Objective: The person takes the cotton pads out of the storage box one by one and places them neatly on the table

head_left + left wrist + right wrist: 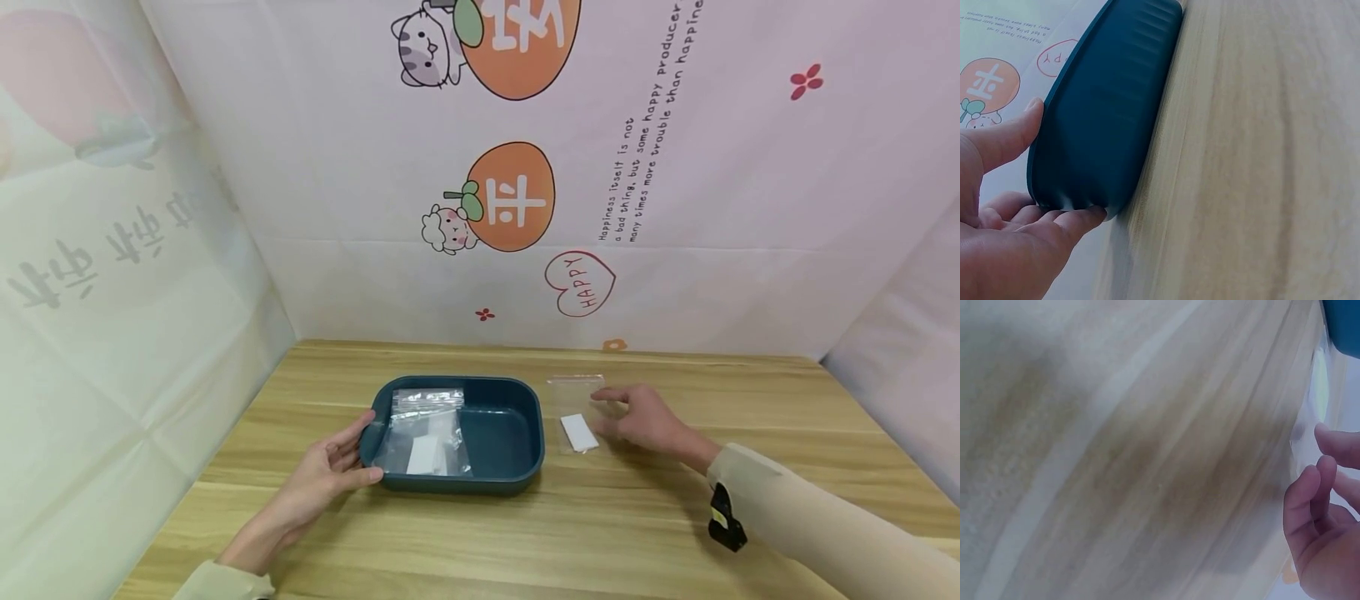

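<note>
A dark blue plastic tray (487, 483) stands on the wooden table. My left hand (326, 467) holds its left end, thumb by the near corner and fingers against the outer wall; the left wrist view shows thumb and fingers spread around that end of the tray (1097, 106). Inside, on the left, lie clear zip bags (420, 425) with white pieces in them; how many overlap is hard to tell. Right of the tray a clear zip bag (576, 400) with a white rectangular piece (579, 432) lies flat. My right hand (645, 419) hovers at its right edge, fingers loosely bent, gripping nothing.
The wooden table (600, 542) runs to a printed cloth wall (375, 292) behind, with more cloth on the left and right sides. A black wrist device (726, 518) sits at my right sleeve.
</note>
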### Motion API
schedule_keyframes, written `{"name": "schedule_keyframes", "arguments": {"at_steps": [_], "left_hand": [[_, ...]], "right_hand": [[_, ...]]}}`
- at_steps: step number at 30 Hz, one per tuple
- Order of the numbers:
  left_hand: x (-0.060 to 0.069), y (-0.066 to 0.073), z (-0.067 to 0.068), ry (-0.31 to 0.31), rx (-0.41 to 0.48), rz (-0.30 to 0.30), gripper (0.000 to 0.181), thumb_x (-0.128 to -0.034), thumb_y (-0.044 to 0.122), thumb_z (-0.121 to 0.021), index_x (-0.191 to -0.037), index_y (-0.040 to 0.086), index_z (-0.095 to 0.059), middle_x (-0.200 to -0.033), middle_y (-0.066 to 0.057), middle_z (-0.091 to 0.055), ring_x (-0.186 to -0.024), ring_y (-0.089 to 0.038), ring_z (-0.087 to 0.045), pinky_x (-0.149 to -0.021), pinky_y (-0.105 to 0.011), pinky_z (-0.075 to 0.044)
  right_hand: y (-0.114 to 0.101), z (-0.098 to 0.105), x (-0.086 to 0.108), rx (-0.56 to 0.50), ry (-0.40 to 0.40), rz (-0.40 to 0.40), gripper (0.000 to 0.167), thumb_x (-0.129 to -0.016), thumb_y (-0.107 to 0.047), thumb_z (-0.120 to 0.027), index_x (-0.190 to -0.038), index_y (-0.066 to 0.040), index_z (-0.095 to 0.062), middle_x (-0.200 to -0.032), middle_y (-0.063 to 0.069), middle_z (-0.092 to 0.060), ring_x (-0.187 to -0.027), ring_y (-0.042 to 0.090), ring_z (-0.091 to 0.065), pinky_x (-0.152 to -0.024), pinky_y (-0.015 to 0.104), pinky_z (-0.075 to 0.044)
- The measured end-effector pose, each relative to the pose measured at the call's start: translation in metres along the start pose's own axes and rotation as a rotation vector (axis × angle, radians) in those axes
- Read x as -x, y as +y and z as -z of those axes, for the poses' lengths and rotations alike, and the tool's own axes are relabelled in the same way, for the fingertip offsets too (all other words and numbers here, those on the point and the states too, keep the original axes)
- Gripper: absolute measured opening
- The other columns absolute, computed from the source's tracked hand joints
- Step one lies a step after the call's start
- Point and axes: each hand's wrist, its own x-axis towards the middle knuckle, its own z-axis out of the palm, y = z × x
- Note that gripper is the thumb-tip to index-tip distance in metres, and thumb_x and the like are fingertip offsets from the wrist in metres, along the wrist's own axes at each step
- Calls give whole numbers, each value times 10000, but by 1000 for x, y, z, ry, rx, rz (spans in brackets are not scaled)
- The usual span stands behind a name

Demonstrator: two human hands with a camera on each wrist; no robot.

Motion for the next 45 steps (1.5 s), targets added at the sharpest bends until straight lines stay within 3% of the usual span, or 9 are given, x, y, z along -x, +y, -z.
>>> {"name": "schedule_keyframes", "arguments": {"at_steps": [9, 12, 14, 16, 20, 23, 33, 39, 45], "left_hand": [[0, 0, 1, 0, -2, 5, 943, -927, 60, -798, -1672, 43, -221, -1714, -245, -128, -1532, -438, -237, -1155, -349, -371], [0, 0, 1, -3, 3, 4, 945, -924, 56, -800, -1670, 37, -221, -1714, -247, -125, -1533, -436, -236, -1161, -361, -358], [-1, 0, 1, -4, 4, 4, 950, -920, 54, -802, -1669, 32, -218, -1714, -250, -119, -1533, -439, -232, -1163, -364, -349], [-1, 0, 1, -5, 4, 7, 953, -920, 46, -799, -1668, 26, -210, -1716, -251, -110, -1538, -437, -219, -1169, -371, -331], [-1, 1, 3, 2, -9, 15, 947, -921, 49, -800, -1669, 32, -218, -1721, -241, -103, -1553, -416, -182, -1181, -368, -288], [-1, 0, 3, 2, -9, 16, 938, -922, 48, -800, -1667, 36, -231, -1720, -241, -107, -1555, -409, -179, -1183, -364, -286], [-3, 0, 2, -3, 25, 32, 928, -926, 24, -786, -1672, 54, -235, -1708, -264, -142, -1520, -462, -264, -1141, -376, -414], [-1, 0, 2, 4, 35, 32, 931, -929, 30, -785, -1674, 58, -228, -1716, -246, -126, -1533, -444, -230, -1157, -395, -379], [-1, 1, 1, 6, 46, 33, 914, -937, 13, -770, -1673, 55, -228, -1718, -241, -122, -1534, -441, -228, -1152, -384, -387]], "right_hand": [[-3, -1, 3, 40, 11, 27, 425, -877, -84, -833, -1257, 73, -724, -1323, 292, -665, -1291, 475, -573, -1056, 635, -477], [-4, 1, 3, 22, 43, -9, 397, -889, -85, -808, -1247, 65, -729, -1354, 331, -627, -791, 295, -677, -757, 439, -595], [-7, 4, 3, 12, 66, -16, 354, -911, -87, -776, -1225, 70, -733, -1207, 328, -690, -539, 152, -473, -529, 308, -476], [-14, 8, 0, 12, 83, -17, 296, -937, -86, -746, -1191, 66, -749, -1126, 283, -724, -461, 86, -278, -425, 255, -335], [-42, 18, -5, 66, 87, 20, 191, -982, -112, -711, -1094, 21, -793, -933, 114, -762, -608, 107, -522, -544, 270, -441], [-69, 24, -7, 63, 58, 32, 162, -998, -123, -701, -1069, -22, -805, -987, 77, -773, -770, 152, -647, -645, 327, -537], [-135, 4, -17, -193, -123, 1, 162, -1010, -119, -712, -1121, -23, -783, -938, 72, -756, -687, 252, -677, -599, 349, -580], [-151, -23, -25, -270, -235, -7, 106, -998, -105, -731, -1069, -43, -780, -881, 58, -746, -696, 226, -663, -598, 386, -592], [-162, -43, -32, -355, -306, -81, 193, -1000, -51, -695, -1184, -11, -736, -1071, 119, -761, -814, 219, -682, -637, 304, -576]]}}
